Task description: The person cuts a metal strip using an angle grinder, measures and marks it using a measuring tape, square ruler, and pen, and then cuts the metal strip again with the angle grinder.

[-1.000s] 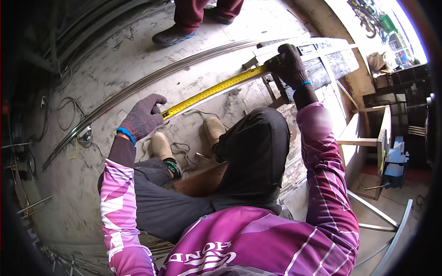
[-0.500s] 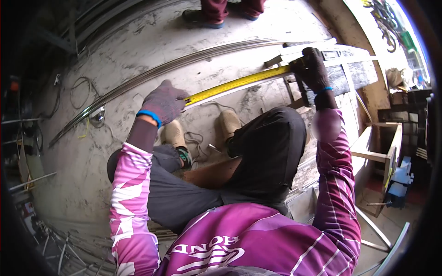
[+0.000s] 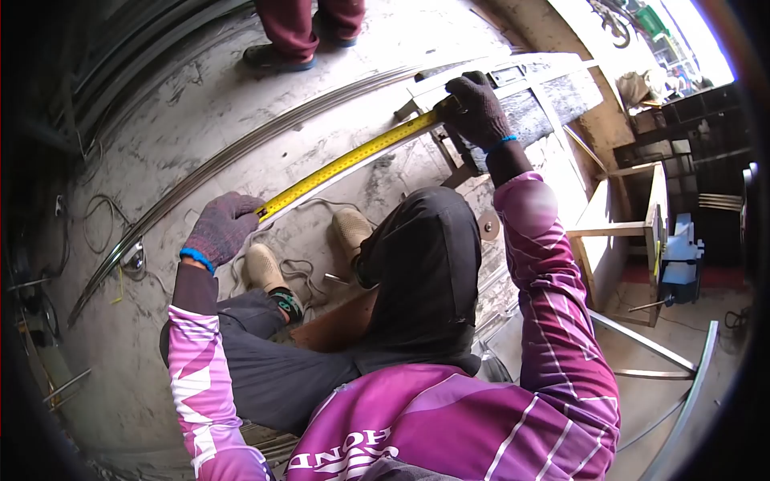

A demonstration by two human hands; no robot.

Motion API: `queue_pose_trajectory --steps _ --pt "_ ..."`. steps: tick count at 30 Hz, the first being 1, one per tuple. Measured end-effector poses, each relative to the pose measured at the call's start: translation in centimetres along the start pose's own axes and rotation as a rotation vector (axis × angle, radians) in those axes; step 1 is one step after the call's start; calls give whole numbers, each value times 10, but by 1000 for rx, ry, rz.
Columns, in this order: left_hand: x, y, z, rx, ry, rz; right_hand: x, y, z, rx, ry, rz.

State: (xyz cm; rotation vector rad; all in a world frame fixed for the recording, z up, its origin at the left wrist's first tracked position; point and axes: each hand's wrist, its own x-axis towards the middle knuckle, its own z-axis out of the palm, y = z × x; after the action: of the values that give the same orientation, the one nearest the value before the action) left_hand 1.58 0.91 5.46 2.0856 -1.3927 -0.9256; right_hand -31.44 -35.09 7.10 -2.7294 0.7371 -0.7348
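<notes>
A yellow tape measure (image 3: 345, 164) is stretched between my two gloved hands. My left hand (image 3: 223, 228) pinches its free end, together with the end of a thin pale bar that runs along the tape's near edge. At the other end my right hand (image 3: 477, 111) is closed round the tape's dark case, which the glove mostly hides. Beneath and beyond that hand lies a block with a grey, streaked top (image 3: 533, 100), near metal framing. Both hands wear dark knitted gloves with blue bands at the wrists.
Long metal bars (image 3: 233, 152) lie across the floor beyond the tape. Another person's legs (image 3: 289, 32) stand at the far side. A wooden frame (image 3: 618, 228), a blue tool (image 3: 680, 256) and a round disc (image 3: 488, 226) are to the right. Cables lie near my feet.
The view has turned, so most of the scene sits further left. The tape stays stretched between both hands, and the round disc by my knee has come into sight.
</notes>
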Motion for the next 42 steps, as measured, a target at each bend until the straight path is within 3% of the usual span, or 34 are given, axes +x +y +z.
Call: queue_pose_trajectory --steps 5,10,19,26,30,34,37,42 --pt "4 -4 7 -181 5 10 -2 8 1 -18 6 17" --pt "11 8 21 -534 -123 -160 -4 4 0 -38 34 -24" --pt "-5 -1 11 -466 -98 -177 -7 -17 0 -37 31 7" --pt "-30 -21 -17 -409 -199 -256 -8 -55 9 -2 -47 8" --pt "-27 -26 -12 -387 -185 -272 -9 -30 5 7 1 -70" --pt "-26 -23 -12 -282 -120 -256 -9 -12 -4 6 1 28" --pt "-25 -26 -13 -296 -149 -287 -9 -7 -4 -40 59 -21" --pt "-23 -33 -8 -302 -127 -317 -10 -5 -7 -48 -9 -4"
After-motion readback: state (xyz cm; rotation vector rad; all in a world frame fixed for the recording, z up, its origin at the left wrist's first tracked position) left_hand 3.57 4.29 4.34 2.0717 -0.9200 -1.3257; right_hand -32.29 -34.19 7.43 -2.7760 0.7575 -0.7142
